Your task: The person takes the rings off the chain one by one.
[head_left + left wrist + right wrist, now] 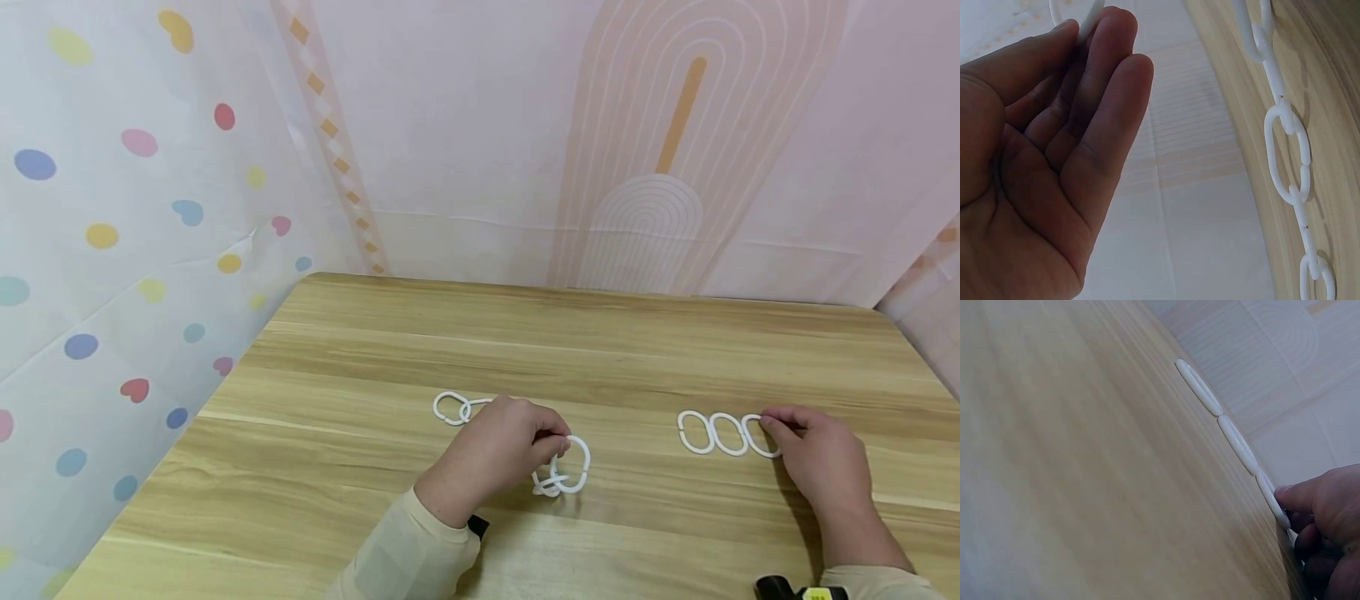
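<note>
A chain of white oval plastic links (1270, 150) runs behind my left hand (498, 446), its far end lying on the wooden table. Between thumb and fingertips, my left hand pinches one white link (588, 458), lifted a little, with other links hanging tangled just below it. Farther right, several separate white links (711, 429) lie side by side in a row. At the row's right end, my right hand (828, 462) pinches the last link (1269, 499) by thumb and finger; the hand covers part of it.
The wooden table (360, 350) reaches back to a pink patterned cloth (480, 125). A cloth with coloured dots (82, 275) hangs along the left side. Black wrist gear (776, 587) shows near the right sleeve.
</note>
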Available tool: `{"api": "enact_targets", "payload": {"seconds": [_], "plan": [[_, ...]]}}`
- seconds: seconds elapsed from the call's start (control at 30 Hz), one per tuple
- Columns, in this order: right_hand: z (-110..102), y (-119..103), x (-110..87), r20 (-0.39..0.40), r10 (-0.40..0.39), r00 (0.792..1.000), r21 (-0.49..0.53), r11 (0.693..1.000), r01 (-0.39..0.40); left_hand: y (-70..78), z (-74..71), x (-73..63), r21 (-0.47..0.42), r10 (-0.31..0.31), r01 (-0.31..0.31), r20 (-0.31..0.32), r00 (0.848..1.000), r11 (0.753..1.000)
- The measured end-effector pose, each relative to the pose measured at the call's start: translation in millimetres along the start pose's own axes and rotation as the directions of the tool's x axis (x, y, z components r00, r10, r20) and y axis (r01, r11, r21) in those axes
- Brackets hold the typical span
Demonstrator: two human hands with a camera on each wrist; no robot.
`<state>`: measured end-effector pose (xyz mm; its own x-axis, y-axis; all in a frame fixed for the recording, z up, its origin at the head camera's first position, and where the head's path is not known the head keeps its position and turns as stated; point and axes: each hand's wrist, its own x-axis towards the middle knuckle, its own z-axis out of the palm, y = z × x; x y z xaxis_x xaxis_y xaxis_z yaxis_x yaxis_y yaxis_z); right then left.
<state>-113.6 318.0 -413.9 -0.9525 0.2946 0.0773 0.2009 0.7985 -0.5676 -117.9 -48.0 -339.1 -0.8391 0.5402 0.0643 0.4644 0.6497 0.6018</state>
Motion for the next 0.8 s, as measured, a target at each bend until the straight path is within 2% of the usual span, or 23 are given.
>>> {"api": "enact_targets", "payload": {"seconds": [0.47, 0.8], "plan": [[-0.5, 0.5, -0.4, 0.001, -0.009, 1.0, -0.003, 1.0, 0.009, 1.0, -0.3, 0.0, -0.005, -0.014, 0.014, 0.006, 1.0, 1.0], [-0.6, -0.6, -0.1, 0.006, 0.01, 1.0, 0.0, 1.0, -0.01, 0.0, 0.5, 0.8, -0.004, 0.006, -0.006, 0.0, 1.0, 1.0]]}}
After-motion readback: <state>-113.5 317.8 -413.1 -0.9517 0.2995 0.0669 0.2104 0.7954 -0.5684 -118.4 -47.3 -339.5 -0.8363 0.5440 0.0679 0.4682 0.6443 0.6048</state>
